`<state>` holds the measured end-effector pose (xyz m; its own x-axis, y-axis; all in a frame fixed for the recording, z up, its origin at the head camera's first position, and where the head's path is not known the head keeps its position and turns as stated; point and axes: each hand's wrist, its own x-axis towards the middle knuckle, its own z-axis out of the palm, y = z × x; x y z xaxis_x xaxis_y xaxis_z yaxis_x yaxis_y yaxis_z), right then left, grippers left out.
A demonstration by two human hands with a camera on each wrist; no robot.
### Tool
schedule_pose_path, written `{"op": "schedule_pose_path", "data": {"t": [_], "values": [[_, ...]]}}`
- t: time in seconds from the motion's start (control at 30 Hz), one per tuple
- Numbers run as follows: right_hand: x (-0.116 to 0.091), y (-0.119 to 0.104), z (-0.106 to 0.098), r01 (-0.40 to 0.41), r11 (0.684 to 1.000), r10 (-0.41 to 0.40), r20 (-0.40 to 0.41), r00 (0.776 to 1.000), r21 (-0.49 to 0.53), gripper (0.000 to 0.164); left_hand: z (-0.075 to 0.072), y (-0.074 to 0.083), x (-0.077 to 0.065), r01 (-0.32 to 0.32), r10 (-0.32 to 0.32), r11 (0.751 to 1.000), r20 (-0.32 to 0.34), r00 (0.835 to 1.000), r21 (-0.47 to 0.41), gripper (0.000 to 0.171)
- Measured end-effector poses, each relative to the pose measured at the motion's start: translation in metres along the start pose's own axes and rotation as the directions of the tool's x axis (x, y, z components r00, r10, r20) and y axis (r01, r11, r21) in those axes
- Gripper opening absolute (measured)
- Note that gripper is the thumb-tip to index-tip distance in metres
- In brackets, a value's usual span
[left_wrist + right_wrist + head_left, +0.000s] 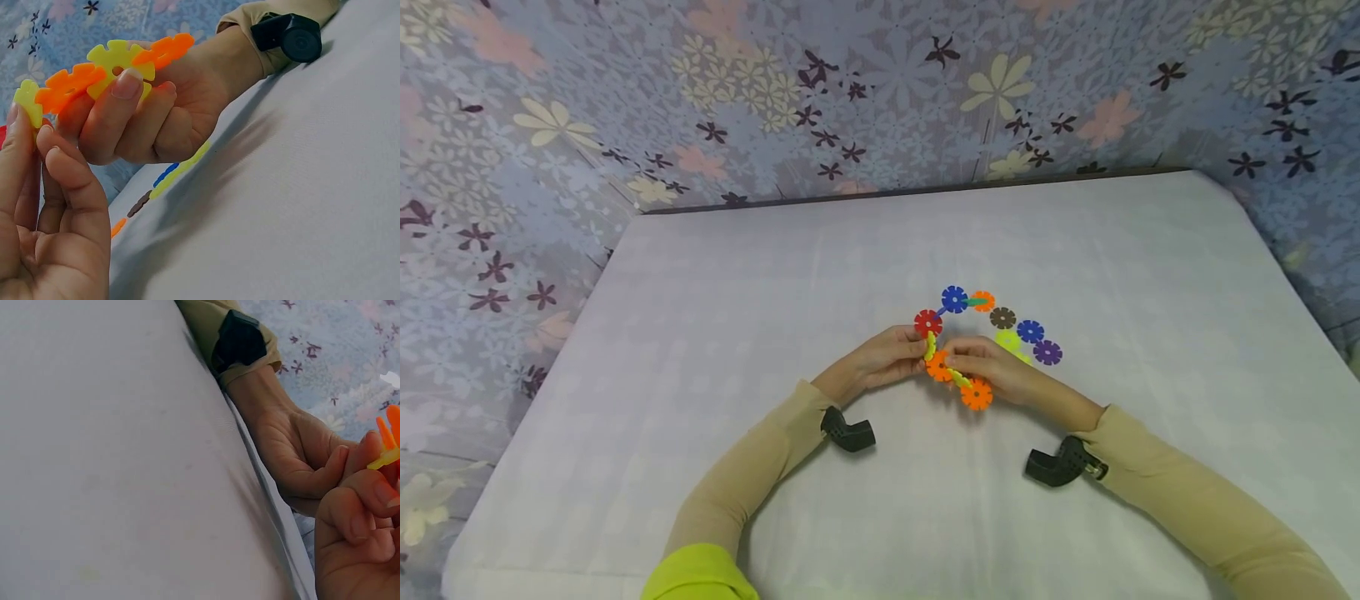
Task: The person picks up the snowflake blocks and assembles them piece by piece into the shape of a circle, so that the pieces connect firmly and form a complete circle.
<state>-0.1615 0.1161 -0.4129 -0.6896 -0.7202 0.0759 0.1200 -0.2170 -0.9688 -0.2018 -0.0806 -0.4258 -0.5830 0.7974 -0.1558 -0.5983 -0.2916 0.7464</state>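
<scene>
Between the two hands hangs a chain of notched, flower-shaped plastic discs slotted together. My left hand (887, 358) pinches it at a yellow disc (27, 103), beside a red disc (928, 323). My right hand (1000, 372) grips another yellow disc (109, 56), its thumb lying on the disc's face. An orange disc (70, 87) links these two yellow ones, and a further orange disc (977, 395) sticks out at the near end. Beyond the red disc come a blue disc (954, 299), a green one seen edge-on, and an orange disc (983, 301).
Right of the chain, a brown disc (1002, 317), a blue disc (1030, 332), a purple disc (1047, 352) and yellow discs (1007, 339) lie on the white-covered table (760, 275); the right hand partly hides the yellow ones. A flower-patterned wall (880, 92) stands behind the table.
</scene>
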Motion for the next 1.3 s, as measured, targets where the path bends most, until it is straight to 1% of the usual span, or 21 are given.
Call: {"op": "schedule_pose_path", "data": {"t": [0.1,0.23,0.3,0.37,0.4,0.47,0.53,0.63,0.73,0.83,0.87,1.03,1.1,1.2,1.3], "values": [[0.000,0.001,0.000,0.016,1.000,-0.016,0.011,1.000,-0.002,0.022,0.001,0.000,0.000,-0.002,0.002,1.000,0.002,1.000,0.009,0.029],[0.001,0.002,0.000,0.026,0.998,-0.024,0.039,0.999,-0.062,0.020,0.002,0.001,0.000,-0.017,0.017,1.000,-0.006,1.000,0.006,0.029],[0.001,0.003,-0.001,0.038,0.994,-0.033,0.051,0.998,-0.100,0.020,0.003,0.001,0.000,-0.020,0.021,1.000,-0.010,1.000,0.006,0.020],[0.001,0.002,-0.001,0.038,0.993,-0.032,0.054,0.998,-0.109,0.020,0.004,0.001,0.000,-0.019,0.019,1.000,-0.017,1.000,0.016,0.005],[0.001,0.002,-0.001,0.037,0.993,-0.031,0.052,0.998,-0.112,0.020,0.004,0.001,0.000,-0.015,0.016,1.000,-0.018,1.000,0.022,0.008],[0.001,0.001,-0.001,0.030,0.994,-0.025,0.051,0.998,-0.106,0.020,0.006,0.002,0.000,-0.006,0.007,1.000,-0.027,1.000,0.029,0.024],[0.001,0.001,-0.001,0.019,0.996,-0.015,0.050,0.999,-0.088,0.019,0.007,0.002,0.000,-0.001,0.002,1.000,-0.030,1.000,0.028,0.029],[0.001,0.002,-0.001,0.024,0.997,-0.020,0.045,0.999,-0.075,0.019,0.007,0.002,0.000,0.001,-0.001,1.000,-0.017,1.000,0.015,0.019],[0.001,0.002,0.000,0.042,0.995,-0.039,0.036,0.999,-0.086,0.019,0.006,0.001,0.000,-0.005,0.005,1.000,0.004,1.000,0.010,0.008],[0.001,0.002,0.000,0.061,0.991,-0.058,0.024,0.998,-0.118,0.021,0.004,0.001,0.000,-0.010,0.009,0.999,0.023,1.000,0.035,0.004],[0.002,0.002,0.001,0.066,0.989,-0.063,0.023,0.998,-0.130,0.021,0.003,0.001,0.000,-0.010,0.009,0.999,0.029,1.000,0.049,0.006],[0.003,0.002,0.005,0.082,0.980,-0.079,0.021,0.997,-0.182,0.018,-0.001,0.003,0.000,-0.010,0.000,0.988,0.064,0.998,0.151,0.023],[0.002,0.002,0.007,0.074,0.981,-0.072,0.016,0.997,-0.178,0.018,-0.003,0.003,0.000,-0.017,0.002,0.982,0.081,0.997,0.186,0.022],[0.002,0.004,0.009,0.060,0.984,-0.061,0.002,0.998,-0.169,0.018,-0.004,0.004,0.000,-0.029,0.007,0.977,0.106,0.994,0.211,0.017],[0.002,0.005,0.010,0.037,0.987,-0.043,-0.039,0.998,-0.156,0.019,-0.005,0.004,-0.001,-0.052,0.026,0.968,0.107,0.994,0.244,0.018]]}}
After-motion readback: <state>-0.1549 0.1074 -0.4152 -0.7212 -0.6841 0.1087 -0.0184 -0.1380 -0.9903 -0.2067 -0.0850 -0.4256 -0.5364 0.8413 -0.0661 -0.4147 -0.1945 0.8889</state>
